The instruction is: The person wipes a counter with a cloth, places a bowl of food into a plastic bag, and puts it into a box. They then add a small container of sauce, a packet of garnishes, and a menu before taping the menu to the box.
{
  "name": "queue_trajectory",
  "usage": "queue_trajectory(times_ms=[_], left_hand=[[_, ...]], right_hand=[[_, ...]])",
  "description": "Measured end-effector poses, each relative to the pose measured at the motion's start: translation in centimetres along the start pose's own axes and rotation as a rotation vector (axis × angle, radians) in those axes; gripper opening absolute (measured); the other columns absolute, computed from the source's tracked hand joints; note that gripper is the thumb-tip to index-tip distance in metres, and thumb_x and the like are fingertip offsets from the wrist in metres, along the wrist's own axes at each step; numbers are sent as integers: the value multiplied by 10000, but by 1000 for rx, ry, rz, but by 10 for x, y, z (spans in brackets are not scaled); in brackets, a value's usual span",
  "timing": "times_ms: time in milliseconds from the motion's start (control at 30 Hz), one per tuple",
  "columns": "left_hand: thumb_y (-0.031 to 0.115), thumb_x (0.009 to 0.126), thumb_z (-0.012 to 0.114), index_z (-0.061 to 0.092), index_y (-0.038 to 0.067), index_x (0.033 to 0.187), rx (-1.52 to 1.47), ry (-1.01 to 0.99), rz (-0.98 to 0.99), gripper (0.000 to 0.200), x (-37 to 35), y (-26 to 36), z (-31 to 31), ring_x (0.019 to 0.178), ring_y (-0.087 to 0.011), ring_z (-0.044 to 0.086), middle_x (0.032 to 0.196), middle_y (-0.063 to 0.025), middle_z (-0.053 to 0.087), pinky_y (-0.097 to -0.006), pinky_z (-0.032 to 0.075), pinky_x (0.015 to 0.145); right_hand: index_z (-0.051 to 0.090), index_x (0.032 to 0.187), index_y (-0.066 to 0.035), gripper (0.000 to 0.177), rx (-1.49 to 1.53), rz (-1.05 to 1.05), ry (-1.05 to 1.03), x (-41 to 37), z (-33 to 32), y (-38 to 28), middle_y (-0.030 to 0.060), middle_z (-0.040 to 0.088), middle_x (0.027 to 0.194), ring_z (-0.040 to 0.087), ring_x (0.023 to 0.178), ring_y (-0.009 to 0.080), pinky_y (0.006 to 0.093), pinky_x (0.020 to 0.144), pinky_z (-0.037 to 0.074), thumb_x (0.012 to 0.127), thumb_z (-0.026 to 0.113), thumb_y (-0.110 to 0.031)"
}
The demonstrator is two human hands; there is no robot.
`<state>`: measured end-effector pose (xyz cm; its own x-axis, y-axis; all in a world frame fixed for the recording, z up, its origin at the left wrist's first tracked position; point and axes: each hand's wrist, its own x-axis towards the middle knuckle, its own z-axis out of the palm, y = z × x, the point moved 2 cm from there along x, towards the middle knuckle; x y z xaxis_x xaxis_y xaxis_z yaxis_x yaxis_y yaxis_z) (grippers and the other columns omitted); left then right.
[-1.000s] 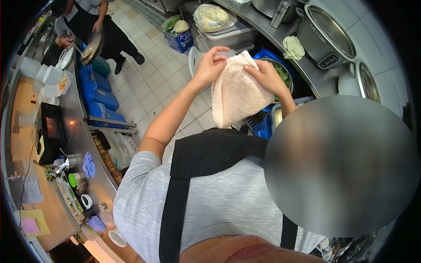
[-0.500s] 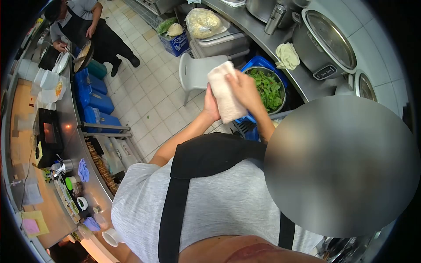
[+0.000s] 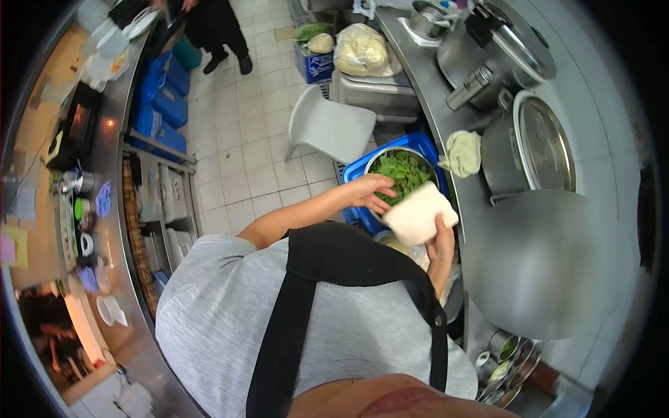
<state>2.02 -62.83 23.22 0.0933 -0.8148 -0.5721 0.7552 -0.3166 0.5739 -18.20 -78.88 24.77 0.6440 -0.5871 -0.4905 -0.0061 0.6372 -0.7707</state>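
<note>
A folded white cloth is held up in front of my chest by my right hand, with the thumb over its near edge. At its left side is my left hand, fingers apart and fingertips right at the cloth's edge. Behind the cloth, a steel bowl of green leaves sits in a blue crate; the cloth overlaps part of the bowl in this view.
A grey plastic chair stands on the tiled floor ahead. On the right-hand steel counter lie a crumpled pale cloth and a large lidded cooker. Another person stands at the far left counter, near blue bins.
The cloth has moved right and down, towards my body, and turned. My left hand has shifted to its left edge; my right hand now holds its lower right. The view has turned too.
</note>
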Motion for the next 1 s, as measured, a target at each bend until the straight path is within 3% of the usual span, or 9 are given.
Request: queue_trajectory(times_ms=[133,300,400,433,533,567,700,900,1000], left_hand=[[337,886,549,460,81,1295,396,441,100,491,-15,-20,-84,899,-232,622,1088,-88,618,-430,508,776],[354,805,603,590,19,1139,1105,815,132,473,-64,-95,-233,970,-354,619,1050,-210,644,-410,483,855],[398,780,603,643,4,1052,1250,876,43,480,-106,-187,-342,999,-399,599,1029,-256,634,-457,471,867],[417,786,585,669,-17,959,1334,757,-146,475,-111,-234,-400,1010,-395,596,1031,-269,629,-468,476,846],[398,810,547,683,-18,861,893,907,-565,440,-206,-225,-360,876,-357,640,918,-261,648,-451,502,753],[388,812,549,680,-16,870,854,911,-574,429,-221,-236,-375,862,-344,639,911,-250,648,-442,503,741],[350,821,554,669,-11,907,726,954,-469,388,-250,-258,-447,807,-289,635,882,-207,651,-403,506,695],[292,834,563,652,-2,963,562,1011,-40,333,-223,-202,-546,724,-207,628,839,-142,654,-346,512,626],[239,847,556,606,8,1069,381,1084,-86,324,-220,-92,-483,698,-183,600,876,-85,636,-305,491,589]], right_hand=[[462,1274,-16,407,48,-119,240,36,-107,-33,155,590,1184,620,1024,283,406,798,566,926,564,-201],[468,1227,43,379,280,-357,635,84,-218,-45,203,579,1178,625,989,305,415,782,552,931,516,-190],[541,1080,28,280,118,-366,1085,98,-198,-17,178,616,1042,619,865,287,404,705,527,856,540,-139],[566,1031,23,248,62,-369,1239,102,-184,-10,169,628,997,617,824,282,400,679,519,831,548,-122],[639,885,9,166,-104,-338,1722,105,-153,31,144,665,861,611,700,264,388,602,494,756,573,-71],[647,853,0,141,-46,-665,1584,149,-183,70,146,661,811,575,614,246,385,553,473,739,591,-61],[652,725,-7,47,247,-653,1062,207,-21,81,67,605,670,520,542,190,342,493,429,720,605,-14],[653,879,-32,125,129,-409,679,316,156,92,41,600,737,524,625,135,284,521,432,772,662,-96],[643,871,-53,135,86,-214,569,365,221,79,16,536,678,494,589,124,269,499,426,806,670,-168]])
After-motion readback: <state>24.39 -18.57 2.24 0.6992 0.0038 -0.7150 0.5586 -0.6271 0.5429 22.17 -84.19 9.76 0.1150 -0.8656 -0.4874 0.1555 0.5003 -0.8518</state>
